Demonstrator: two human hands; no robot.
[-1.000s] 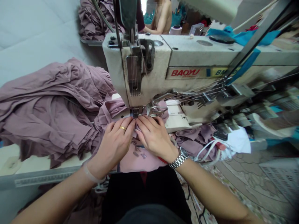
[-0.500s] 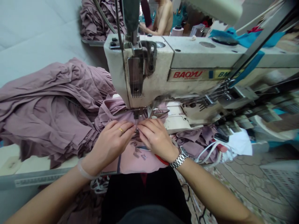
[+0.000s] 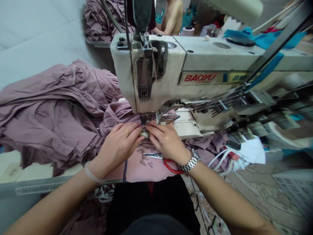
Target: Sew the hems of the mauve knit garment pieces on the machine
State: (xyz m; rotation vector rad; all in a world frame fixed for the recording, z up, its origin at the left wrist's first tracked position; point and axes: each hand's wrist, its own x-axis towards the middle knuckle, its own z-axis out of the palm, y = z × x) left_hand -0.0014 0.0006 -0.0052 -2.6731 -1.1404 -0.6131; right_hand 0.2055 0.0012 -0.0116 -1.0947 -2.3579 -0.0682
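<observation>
Bent-fingered & bare, a worker's left hand (image 3: 121,142) and right hand (image 3: 166,140) are working side by side, tips nearly meeting, just on the near side of the presser foot (image 3: 146,118) of a white sewing mach. (image 3: 171,93) marked "BAOYU". The fingers are curving down toward the cloth; whether they're pinching it is unclear, as the tips are partly hidden. Mauve fabric (image 3: 122,112) is lying beyond the left hand & running in below the mach. head. The left hand is wearing a gold ring (image 3: 127,131) (w/ a pale bracelet (image 3: 91,173) at the wrist); a metal-band watch (image 3: 192,160) is circling the right wrist.

Scissors w/ red handles (image 3: 156,155) are lying near the right hand, blades pointing left, w/ small metal pieces (image 3: 151,164) resting beside them on a pink surface (image 3: 139,173). A big mauve pile (image 3: 53,114) is filling the left side; more mauve cloth (image 3: 207,143) is bunching at right, next to a white cloth w/ cords (image 3: 253,150). Thin threads are stretching across the mach.'s right side, & blue fabric (image 3: 271,39) is draping over its top. In the far bkgd., another person's arm (image 3: 171,26) is showing near a thread cone (image 3: 187,31).
</observation>
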